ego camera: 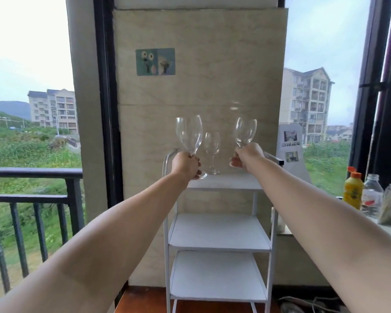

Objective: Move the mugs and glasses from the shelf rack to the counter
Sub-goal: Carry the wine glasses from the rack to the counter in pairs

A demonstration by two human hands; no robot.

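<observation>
Left hand point(186, 164) and right hand point(246, 155) each grasp a clear stemmed wine glass point(191, 134) point(245, 131), stems hidden by fingers, a third smaller clear glass point(212, 152) at twelve o'clock on the white metal shelf rack point(219, 231).

Beige marble wall panel point(201, 91) between two dark-framed windows point(325, 64) — grey daylight, apartment blocks point(307, 102) outside.

Clear glossy glass wine glasses point(211, 143), matt white painted metal shelf rack point(219, 231), smooth polished beige stone wall panel point(201, 91), glossy plastic orange bottle point(353, 190), clear plastic bottle point(371, 195), dark metal railing point(32, 172), reddish wood floor point(145, 299)
</observation>
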